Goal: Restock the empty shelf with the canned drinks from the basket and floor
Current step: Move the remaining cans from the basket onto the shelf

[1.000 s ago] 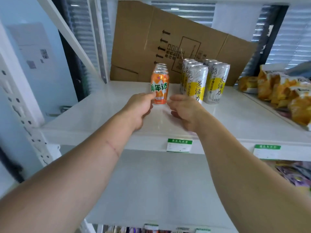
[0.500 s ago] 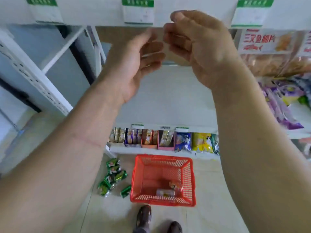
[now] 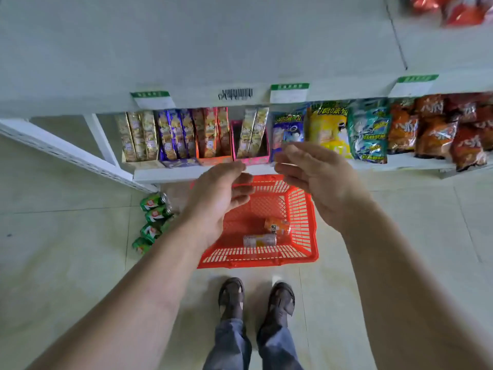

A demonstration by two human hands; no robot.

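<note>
Both my hands free above the basket

The white shelf (image 3: 186, 49) spreads broad and bare across the top of my view, price tags along its front edge. Below it, behind the basket, the bottom shelf holds boxed snacks (image 3: 186, 136) and snack bags (image 3: 373, 132). The red basket (image 3: 301, 209) sits on the tiled floor just ahead of my sandalled feet (image 3: 256, 299). Both forearms reach forward and down over it. My left hand (image 3: 218, 198) hangs above the basket's left side, palm turned inward, fingers loosely bent, gripping nothing. My right hand (image 3: 317, 180) floats above the basket's far right corner, fingers relaxed and spread, also holding nothing. Left of the basket, green cans (image 3: 153, 218) lie in a row on the floor. Inside the basket lie a silver and yellow can (image 3: 259, 240) and, just behind it, an orange can (image 3: 277, 226)
</note>
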